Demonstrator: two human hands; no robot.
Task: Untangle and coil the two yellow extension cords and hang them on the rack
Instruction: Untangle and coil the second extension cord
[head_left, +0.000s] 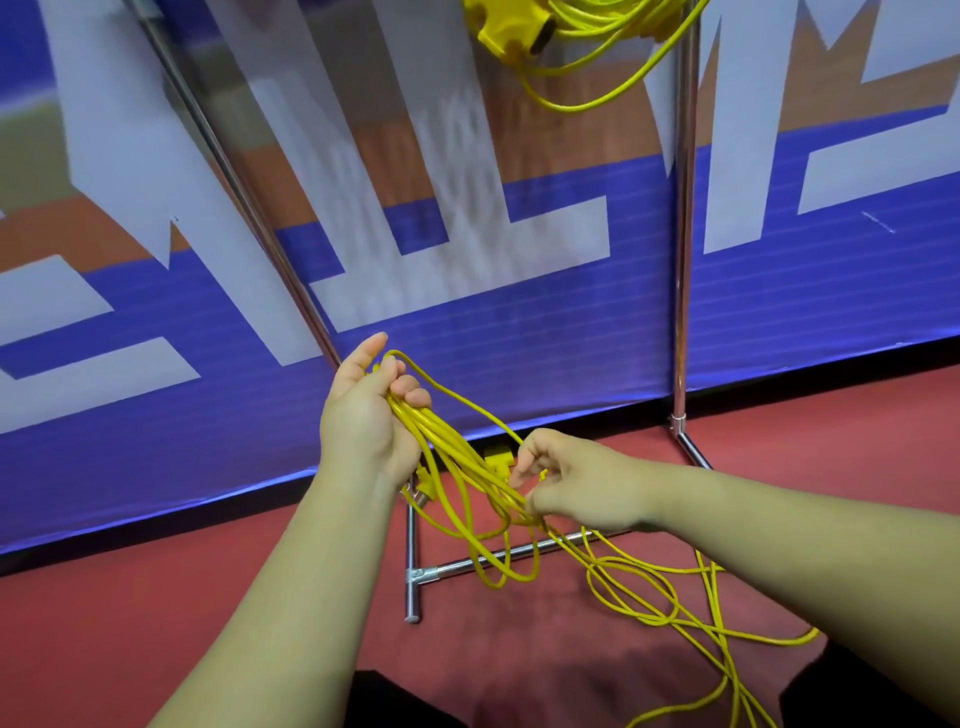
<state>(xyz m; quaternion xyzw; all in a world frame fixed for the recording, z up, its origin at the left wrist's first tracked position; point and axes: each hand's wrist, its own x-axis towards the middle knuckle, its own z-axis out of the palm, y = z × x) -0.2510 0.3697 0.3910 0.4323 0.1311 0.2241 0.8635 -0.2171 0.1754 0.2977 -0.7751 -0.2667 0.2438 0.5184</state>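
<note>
As left hand (363, 421) clutches cord loops (451, 451), right hand (569, 483) pinches them, rack base (412, 561) beneath, second cord (496, 26) hung above.

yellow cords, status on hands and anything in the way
Left hand grips second cord loops; right hand pinches them lower. First cord hangs at the rack top. Loose loops drape over the base bar.

Arms: forearms (291, 582) bare throughout.
Hands: left hand (363, 415) and right hand (566, 483), both bare.
Clothing: black fabric (395, 701) at the bottom edge.
</note>
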